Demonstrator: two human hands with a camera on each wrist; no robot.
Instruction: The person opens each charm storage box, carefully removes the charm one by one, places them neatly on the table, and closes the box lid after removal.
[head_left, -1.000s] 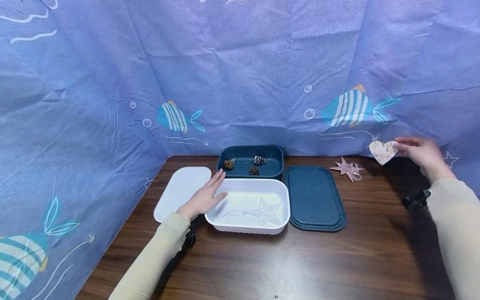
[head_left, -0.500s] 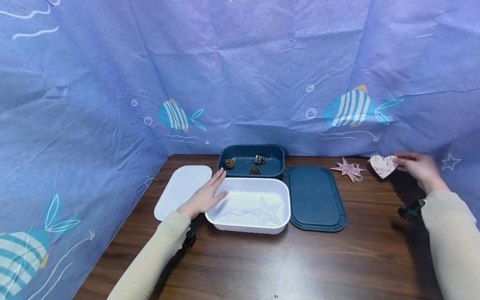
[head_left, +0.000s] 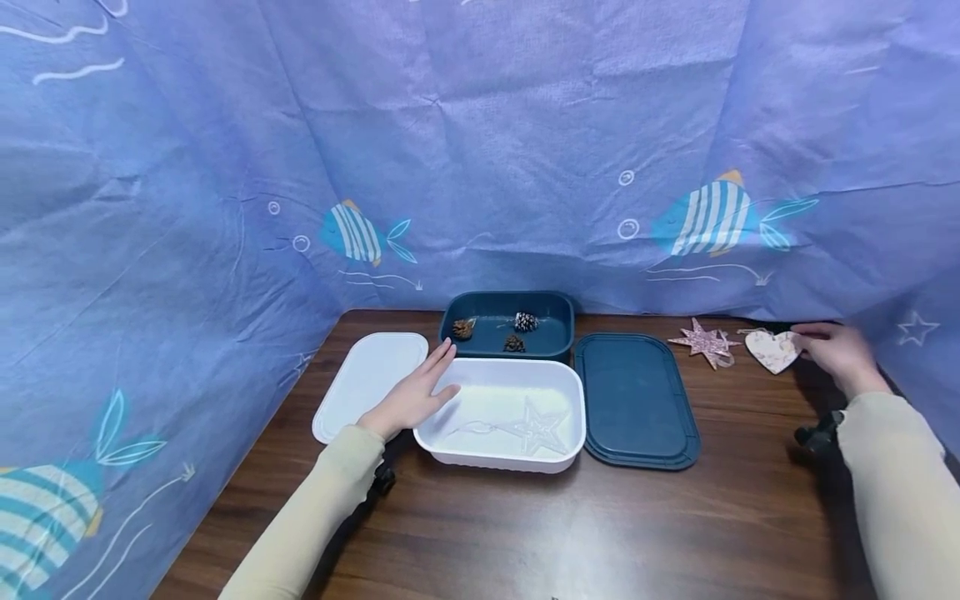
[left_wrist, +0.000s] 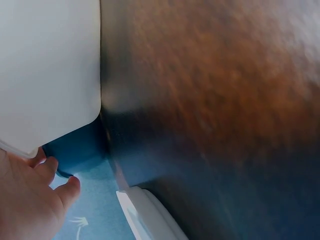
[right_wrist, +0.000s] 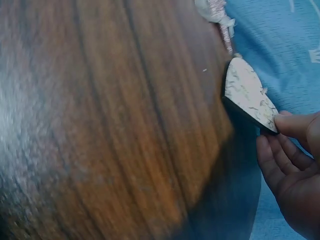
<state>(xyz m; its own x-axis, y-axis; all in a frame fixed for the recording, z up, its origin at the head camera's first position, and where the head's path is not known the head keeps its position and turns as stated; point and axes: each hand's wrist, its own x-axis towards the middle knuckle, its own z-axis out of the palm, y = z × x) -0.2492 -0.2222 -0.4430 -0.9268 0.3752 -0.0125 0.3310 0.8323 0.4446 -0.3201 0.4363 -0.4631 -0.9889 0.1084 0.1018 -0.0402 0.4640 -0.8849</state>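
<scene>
At the back right of the table, my right hand (head_left: 838,357) pinches a white marbled heart ornament (head_left: 772,351) by its right edge, low over the wood. In the right wrist view the thumb lies on top of the heart (right_wrist: 247,92). Left of it lies a pink glittery star ornament (head_left: 703,342). My left hand (head_left: 411,398) rests with extended fingers on the left rim of a white box (head_left: 465,457). Inside that box is a clear star ornament (head_left: 542,427). The left wrist view shows the hand (left_wrist: 35,195) beside the white box's wall (left_wrist: 50,65).
Behind the white box stands a dark blue box (head_left: 551,305) with three pine cones, one being this frosted cone (head_left: 526,322). A white lid (head_left: 367,383) lies to the left, a dark blue lid (head_left: 637,400) to the right. A blue fish-print cloth (head_left: 495,167) hangs behind the table.
My right hand has lowered the heart from above the table to the tabletop beside the pink star. My left hand has stayed at the white box's rim.
</scene>
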